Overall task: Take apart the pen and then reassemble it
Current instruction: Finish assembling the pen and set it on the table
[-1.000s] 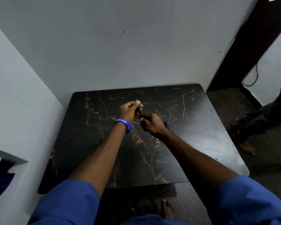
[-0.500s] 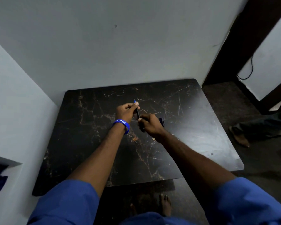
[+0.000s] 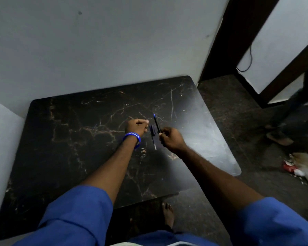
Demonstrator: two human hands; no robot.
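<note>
- The right hand (image 3: 171, 139) is closed on the lower end of the pen barrel (image 3: 157, 123), which tilts up over the far middle of the bench (image 3: 60, 139).
- The left hand (image 3: 136, 126) is a closed fist; what it pinches I cannot tell.
- A dark pen part (image 3: 153, 134) lies on the bench between the hands.

Black marble-look table (image 3: 64, 139), gold-brown veining, pushed into corner of white walls, rounded corners. Glare patch on right part. On top, near centre: small dark blue pen part (image 3: 152, 130) and thin refill-like piece (image 3: 154, 145), lying just beside each other; exact contact unclear. Surface scratched near far edge.
</note>
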